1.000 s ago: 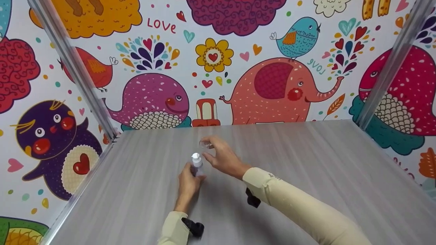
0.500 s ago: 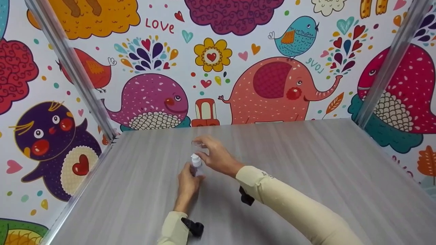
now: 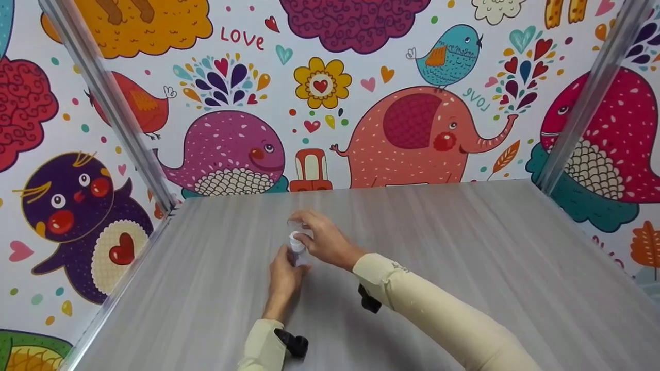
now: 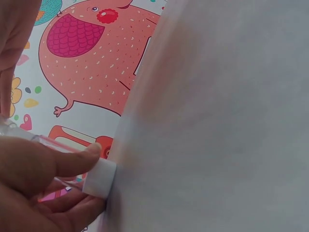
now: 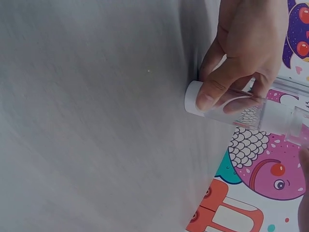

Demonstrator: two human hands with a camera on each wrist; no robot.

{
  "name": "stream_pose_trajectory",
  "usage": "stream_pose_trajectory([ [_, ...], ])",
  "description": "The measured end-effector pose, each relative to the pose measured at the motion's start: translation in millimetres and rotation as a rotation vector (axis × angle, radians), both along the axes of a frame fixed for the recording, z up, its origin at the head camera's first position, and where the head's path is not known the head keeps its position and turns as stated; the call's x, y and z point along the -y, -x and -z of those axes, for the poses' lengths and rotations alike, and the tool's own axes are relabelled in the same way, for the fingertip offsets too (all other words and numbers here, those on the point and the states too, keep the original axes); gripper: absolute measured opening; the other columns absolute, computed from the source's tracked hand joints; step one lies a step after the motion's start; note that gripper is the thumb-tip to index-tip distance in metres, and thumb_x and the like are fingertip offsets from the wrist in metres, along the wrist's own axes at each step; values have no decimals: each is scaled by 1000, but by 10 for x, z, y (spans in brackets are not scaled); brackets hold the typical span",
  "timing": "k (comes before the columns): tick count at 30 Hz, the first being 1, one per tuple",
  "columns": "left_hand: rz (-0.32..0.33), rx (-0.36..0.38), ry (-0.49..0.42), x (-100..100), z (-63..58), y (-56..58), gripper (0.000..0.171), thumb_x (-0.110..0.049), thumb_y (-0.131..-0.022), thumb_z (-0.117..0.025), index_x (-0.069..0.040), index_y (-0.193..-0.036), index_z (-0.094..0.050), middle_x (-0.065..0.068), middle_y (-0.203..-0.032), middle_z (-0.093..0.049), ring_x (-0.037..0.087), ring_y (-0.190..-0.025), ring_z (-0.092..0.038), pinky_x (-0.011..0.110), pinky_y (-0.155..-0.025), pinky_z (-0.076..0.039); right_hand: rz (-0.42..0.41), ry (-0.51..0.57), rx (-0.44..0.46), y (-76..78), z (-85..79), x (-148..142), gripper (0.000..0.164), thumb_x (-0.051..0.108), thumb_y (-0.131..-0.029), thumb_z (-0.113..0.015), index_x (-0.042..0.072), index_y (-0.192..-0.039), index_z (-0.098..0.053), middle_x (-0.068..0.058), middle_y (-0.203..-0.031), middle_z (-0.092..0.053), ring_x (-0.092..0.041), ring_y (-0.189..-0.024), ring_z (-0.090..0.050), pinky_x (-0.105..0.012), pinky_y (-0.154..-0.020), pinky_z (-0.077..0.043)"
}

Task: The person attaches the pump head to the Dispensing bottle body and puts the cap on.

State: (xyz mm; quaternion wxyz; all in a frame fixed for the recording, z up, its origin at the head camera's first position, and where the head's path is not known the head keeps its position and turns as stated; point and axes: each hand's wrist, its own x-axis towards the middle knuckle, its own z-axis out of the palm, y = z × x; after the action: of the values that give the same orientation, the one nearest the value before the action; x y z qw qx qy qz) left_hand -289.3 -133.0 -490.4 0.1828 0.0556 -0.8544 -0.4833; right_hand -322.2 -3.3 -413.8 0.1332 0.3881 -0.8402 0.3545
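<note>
A small pump bottle with a clear body stands upright on the table. My left hand grips it low down; in the right wrist view, thumb and fingers wrap the body just above its white base. My right hand pinches a clear cap at the white pump top. The cap reaches over the top there, though fingers hide much of it in the head view. In the left wrist view the right hand is only partly seen, above the bottle's far end.
The grey wood-grain table stretches around both hands. A wall with cartoon animals closes off the back, and metal posts stand at the corners. Black wrist cameras sit under the sleeves.
My right hand has moved left and slightly down with the clear cap, from beside the pump top to over it. The left hand and the bottle have stayed in place.
</note>
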Motion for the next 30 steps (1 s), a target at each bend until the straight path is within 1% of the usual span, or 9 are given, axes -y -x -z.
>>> stream_pose_trajectory([
  [8,-5,-11,13,1,-7,3,33,6,-69,-80,0,-87,-53,15,-78,-59,21,-69,-49,34,-64,-41,-5,5,-5,-8,95,10,37,2,-94,-65,5,-130,-57,-12,-127,-62,-22,-118,-64,-32,-98,-52],
  [15,1,-13,22,16,2,6,32,6,-70,-78,0,-86,-52,11,-75,-55,20,-69,-49,34,-64,-39,-20,6,40,-13,188,21,34,2,-93,-66,5,-127,-58,-11,-125,-63,-19,-117,-63,-33,-100,-51],
  [21,-1,-19,35,14,3,-1,30,7,-69,-76,0,-86,-52,12,-76,-55,21,-69,-49,35,-65,-40,-26,17,31,-18,232,15,34,1,-92,-67,5,-125,-59,-9,-123,-62,-17,-116,-62,-26,-100,-51],
  [25,0,-30,31,15,4,1,28,8,-70,-75,1,-87,-53,13,-76,-56,21,-69,-49,35,-65,-40,-12,18,52,-18,240,21,35,2,-93,-67,7,-127,-59,-8,-125,-62,-15,-118,-62,-24,-100,-49],
  [27,4,-34,27,17,6,2,28,9,-70,-74,2,-87,-53,14,-77,-57,20,-69,-49,35,-65,-40,-7,20,63,-19,246,24,36,2,-93,-67,7,-127,-59,-8,-126,-62,-15,-119,-62,-25,-101,-49],
  [30,6,-31,21,22,9,-2,28,9,-71,-74,2,-88,-53,15,-78,-57,20,-70,-49,35,-65,-40,-6,27,72,-16,257,34,36,2,-93,-67,6,-128,-58,-8,-126,-62,-16,-120,-62,-29,-101,-50],
])
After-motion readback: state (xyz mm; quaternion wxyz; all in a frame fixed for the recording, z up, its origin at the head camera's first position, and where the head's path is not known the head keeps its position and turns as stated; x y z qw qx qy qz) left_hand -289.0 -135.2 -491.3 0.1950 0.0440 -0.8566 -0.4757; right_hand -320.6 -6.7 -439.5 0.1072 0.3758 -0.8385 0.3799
